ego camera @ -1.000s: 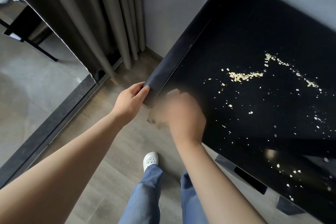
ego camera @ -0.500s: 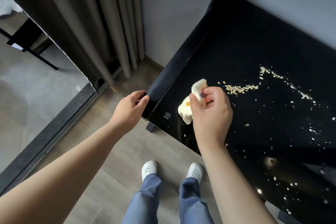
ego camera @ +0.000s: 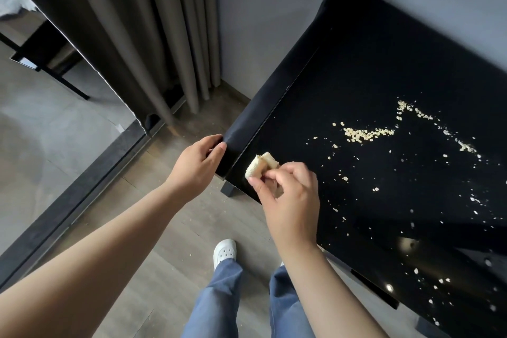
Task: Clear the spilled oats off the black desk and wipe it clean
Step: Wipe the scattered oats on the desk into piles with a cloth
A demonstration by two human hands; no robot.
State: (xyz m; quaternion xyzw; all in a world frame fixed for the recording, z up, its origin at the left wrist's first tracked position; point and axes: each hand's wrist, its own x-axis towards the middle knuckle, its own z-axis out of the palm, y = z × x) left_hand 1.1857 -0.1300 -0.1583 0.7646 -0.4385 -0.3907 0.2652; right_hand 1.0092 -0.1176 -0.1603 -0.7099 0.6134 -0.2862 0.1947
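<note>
Cloth (ego camera: 262,163) partly behind right hand (ego camera: 290,197)

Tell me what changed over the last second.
The right hand, a blur at the corner a second ago, brought a pale cloth over the black desk toward the oats, then drew it back toward the near corner, where it pinches it now. The left hand still grips the desk's corner edge. The oats lie as before, none swept yet.

Forearms (ego camera: 115,241) bare right down to the wrists, loose blue fabric trousers (ego camera: 219,299) below, and there's one white perforated clog-style shoe (ego camera: 225,252) on the left foot.
</note>
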